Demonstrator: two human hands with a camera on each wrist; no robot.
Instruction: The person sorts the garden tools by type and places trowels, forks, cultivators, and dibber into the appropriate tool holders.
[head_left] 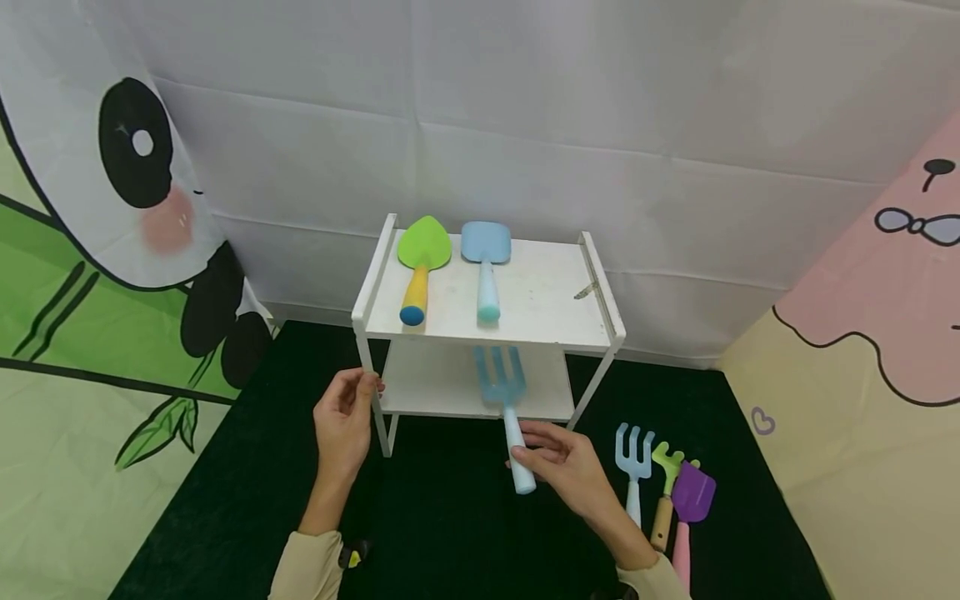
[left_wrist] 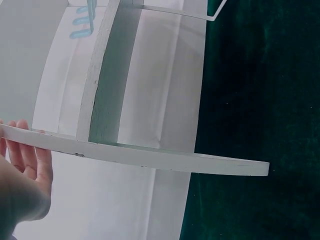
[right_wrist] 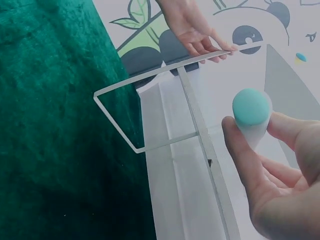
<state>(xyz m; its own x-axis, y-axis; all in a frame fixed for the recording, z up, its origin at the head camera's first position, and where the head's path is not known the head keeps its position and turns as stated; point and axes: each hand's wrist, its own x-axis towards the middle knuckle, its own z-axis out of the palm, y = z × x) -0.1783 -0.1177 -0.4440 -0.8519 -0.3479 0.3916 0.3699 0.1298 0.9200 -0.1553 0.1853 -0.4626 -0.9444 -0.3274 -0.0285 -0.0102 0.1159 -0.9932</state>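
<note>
A light blue garden fork (head_left: pixel 513 427) is in my right hand (head_left: pixel 566 467), pinched at the handle between thumb and fingers. Its tines point away from me and overlap the lower board (head_left: pixel 435 383) of a small white shelf in the head view. The right wrist view looks onto the rounded turquoise handle end (right_wrist: pixel 251 107). My left hand (head_left: pixel 345 425) holds the shelf's front left leg (head_left: pixel 365 354), fingers passing behind it. On the top board (head_left: pixel 540 292) lie a green trowel with a yellow handle (head_left: pixel 424 250) and a light blue shovel (head_left: pixel 487 246), side by side.
On the dark green cloth (head_left: pixel 442 533) at the right lie another light blue fork (head_left: pixel 633 467), a green rake with a tan handle (head_left: pixel 663 517) and a purple shovel with a pink handle (head_left: pixel 693 492). A white sheet (head_left: pixel 487 108) hangs behind the shelf, printed panels on both sides.
</note>
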